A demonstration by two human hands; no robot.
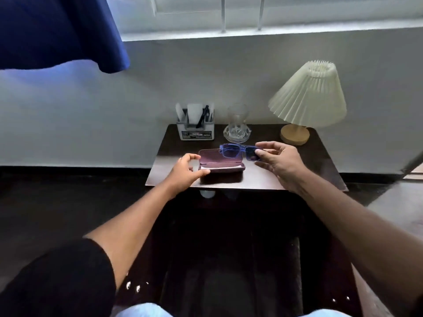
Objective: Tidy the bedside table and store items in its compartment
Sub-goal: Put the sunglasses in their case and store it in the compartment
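Our left hand (186, 171) grips near-left end of open maroon hard-shell case (220, 163) on glossy dark desk (320, 165); our right hand (278, 160) pinches blue translucent square-framed glasses (238, 152) just above case lid. Pleated cream lamp (307, 97) far right.

Right hand (280, 162) pinches blue sunglasses (238, 151) above the open case (220, 161) — left hand (184, 171) steadies the case's left end on the desk (263, 179).
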